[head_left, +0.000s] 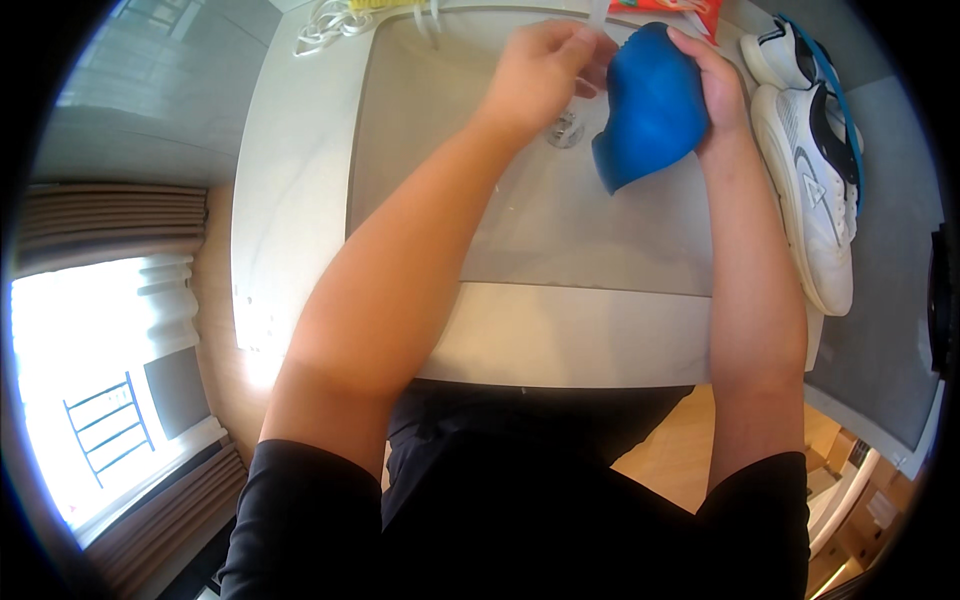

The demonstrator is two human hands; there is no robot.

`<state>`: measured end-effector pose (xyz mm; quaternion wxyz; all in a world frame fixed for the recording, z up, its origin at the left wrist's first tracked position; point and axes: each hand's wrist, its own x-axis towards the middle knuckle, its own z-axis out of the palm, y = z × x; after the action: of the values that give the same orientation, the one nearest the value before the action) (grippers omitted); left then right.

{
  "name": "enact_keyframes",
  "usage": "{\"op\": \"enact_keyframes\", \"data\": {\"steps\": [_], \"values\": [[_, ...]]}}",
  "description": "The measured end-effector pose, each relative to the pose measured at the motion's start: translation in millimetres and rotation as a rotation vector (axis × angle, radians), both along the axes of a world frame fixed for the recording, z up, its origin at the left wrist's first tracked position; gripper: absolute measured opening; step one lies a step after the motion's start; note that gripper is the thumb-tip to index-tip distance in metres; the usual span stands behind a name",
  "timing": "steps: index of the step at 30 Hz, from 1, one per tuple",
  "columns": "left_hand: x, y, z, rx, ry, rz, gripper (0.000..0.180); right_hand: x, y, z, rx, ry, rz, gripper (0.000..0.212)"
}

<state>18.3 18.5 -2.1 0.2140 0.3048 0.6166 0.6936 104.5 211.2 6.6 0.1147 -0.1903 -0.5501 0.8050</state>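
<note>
A blue insole (655,105), bent into a curve, is held up over the grey sink (590,245). My right hand (722,85) grips its right edge, with the thumb on the near face and the other fingers mostly hidden behind it. Just left of the insole, my left hand (545,75) is by a thin stream of water (599,12) at the top. Its fingers are loosely curved and apart from the thumb, and I see nothing held in them. Some fingertips are close to the insole's left edge; whether they touch it I cannot tell. Below, the metal drain (566,130) partly shows.
Right of the sink lie white and black sneakers (815,200) with a blue strip (850,130) along them. White laces (325,28) and something yellow (375,3) are at the back left, a red package (690,12) at the back right. The pale counter (570,335) borders the sink.
</note>
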Motion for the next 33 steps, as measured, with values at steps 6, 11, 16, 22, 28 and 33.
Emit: {"op": "enact_keyframes", "data": {"steps": [6, 11, 16, 22, 28, 33], "values": [[1, -1, 2, 0.021, 0.025, 0.023, 0.017, 2, -11, 8, 0.075, -0.062, -0.098, 0.055], [1, -2, 3, -0.066, 0.133, 0.103, 0.017, 2, -18, 10, 0.083, -0.081, -0.052, 0.056], [2, 0, 1, -0.044, 0.073, 0.108, 0.016, 2, -16, 8, 0.073, -0.082, -0.035, 0.058], [-11, -3, -3, 0.084, -0.223, -0.056, 0.020, 4, -17, 9, 0.109, -0.082, -0.083, 0.059], [-8, 0, 1, 0.113, -0.291, -0.083, 0.016, 5, -15, 8, 0.112, -0.079, -0.089, 0.058], [-8, 0, 0, 0.119, -0.267, -0.074, 0.018, 3, -6, 4, 0.065, -0.058, -0.037, 0.056]]}}
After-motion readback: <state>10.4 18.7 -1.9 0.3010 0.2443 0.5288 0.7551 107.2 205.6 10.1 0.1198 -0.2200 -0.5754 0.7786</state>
